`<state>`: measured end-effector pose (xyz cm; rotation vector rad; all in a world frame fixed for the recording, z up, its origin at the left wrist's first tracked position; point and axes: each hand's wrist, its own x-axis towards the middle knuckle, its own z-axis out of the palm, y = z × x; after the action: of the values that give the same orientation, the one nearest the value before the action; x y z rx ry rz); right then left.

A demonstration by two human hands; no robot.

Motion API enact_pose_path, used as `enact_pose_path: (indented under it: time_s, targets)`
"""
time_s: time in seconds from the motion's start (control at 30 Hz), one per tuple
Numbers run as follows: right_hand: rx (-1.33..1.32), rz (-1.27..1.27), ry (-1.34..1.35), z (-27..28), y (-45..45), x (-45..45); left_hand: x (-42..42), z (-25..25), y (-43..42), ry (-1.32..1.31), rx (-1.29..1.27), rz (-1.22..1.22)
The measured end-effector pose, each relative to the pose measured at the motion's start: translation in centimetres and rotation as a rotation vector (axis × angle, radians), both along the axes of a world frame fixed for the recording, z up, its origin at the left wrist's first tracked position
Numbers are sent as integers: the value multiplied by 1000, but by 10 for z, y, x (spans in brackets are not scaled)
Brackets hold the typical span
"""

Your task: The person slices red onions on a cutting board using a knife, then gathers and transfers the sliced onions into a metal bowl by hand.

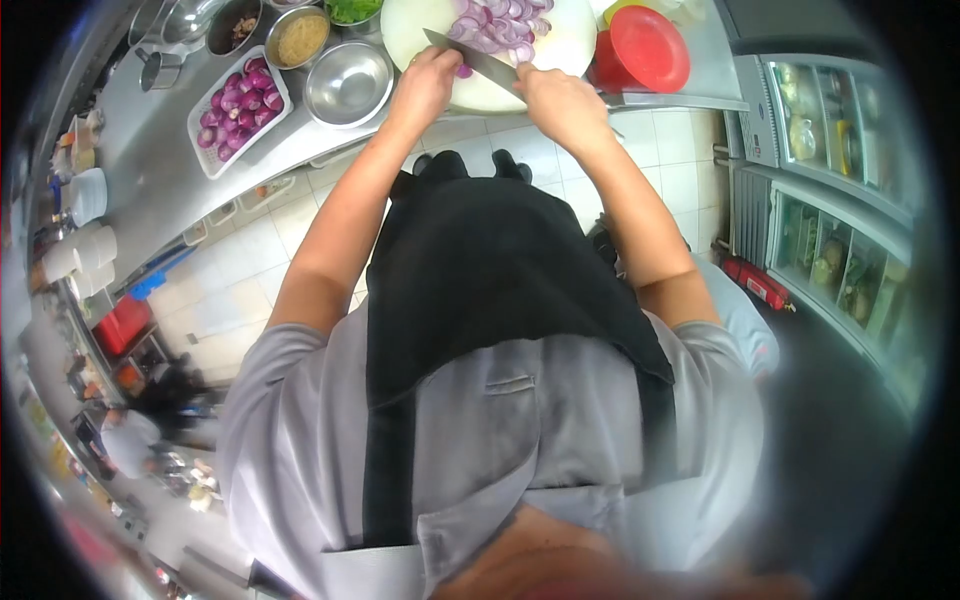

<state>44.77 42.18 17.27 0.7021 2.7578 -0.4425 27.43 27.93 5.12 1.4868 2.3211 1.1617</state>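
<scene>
My right hand (560,98) grips the handle of a kitchen knife (478,62), its blade pointing up and left over a round white cutting board (405,28). Close to the blade on its left side, the bent fingers of my left hand (426,88) press on a red onion piece (464,71), mostly hidden by the fingertips. Beyond the knife lies a pile of sliced red onion rings (500,20). More slices lie close to my right hand.
Left of the board stand a steel bowl (348,84), a white basket (213,170) of whole red onions, and several filled bowls. A red container (650,50) sits to the right. Glass-door refrigerators (840,130) line the right side. Another person (130,440) is at far left.
</scene>
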Motion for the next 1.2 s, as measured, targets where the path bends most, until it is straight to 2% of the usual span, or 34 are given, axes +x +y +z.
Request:
enact_pose_path:
  time_s: [0.03,0.1,0.17,0.3,0.37,0.5,0.57,0.6,0.67,0.7,0.8,0.87,0.9,1.13,1.2]
  targets:
    - [-57,-42,74,12,-3,5,-2,0,2,-5,-5,2]
    - [-40,-42,26,3,-4,4,-1,-2,1,-16,-12,7]
    - [-10,-28,39,-37,-3,2,-2,-4,2,21,-24,12]
    - [-39,7,33,-16,1,-3,-5,3,-3,112,-57,-9]
    - [-20,-12,44,-14,8,-3,-13,11,-3,155,-23,-145]
    - [-2,-54,22,-4,15,3,-23,13,7,125,-101,-200]
    - [-19,-90,40,7,15,4,-17,16,15,-29,-255,-6]
    - [-40,-128,55,12,15,4,-15,11,16,-28,-254,-4]
    - [-38,-135,60,17,16,6,-10,-1,16,-273,-224,174]
    - [-38,-148,64,18,18,6,-11,5,15,-270,-225,170]
    - [-37,-117,63,16,18,11,-20,19,1,-253,-162,162]
    - [-38,-85,34,18,13,12,-33,11,-6,125,16,-229]
    - [-34,-44,11,18,11,12,-34,12,-5,106,-141,-270]
    - [-12,-20,-19,-10,0,12,-31,5,0,134,-149,-246]
    - [19,7,26,-9,1,13,-29,0,0,173,-78,-217]
